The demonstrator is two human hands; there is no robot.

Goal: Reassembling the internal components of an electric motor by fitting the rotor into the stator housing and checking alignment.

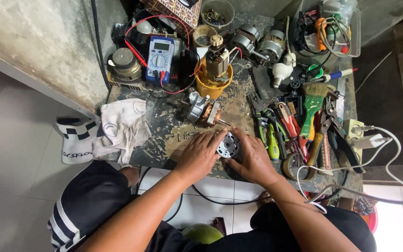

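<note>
Both of my hands close around a small round silver motor housing (pixel 228 145) that rests on the worn workbench (pixel 164 116). My left hand (pixel 199 155) cups its left side with the fingers laid over the rim. My right hand (pixel 253 158) grips its right side. Just beyond the housing lies a motor part with copper windings (pixel 206 113) and a shaft pointing towards my hands. A few loose screws (pixel 187 134) lie left of it.
A blue multimeter (pixel 160 56) with red leads sits at the back left. A yellow cup holding a motor (pixel 215 77) stands mid-bench. Screwdrivers, pliers and a green brush (pixel 311 109) crowd the right side. A white rag (pixel 122 123) hangs off the left edge.
</note>
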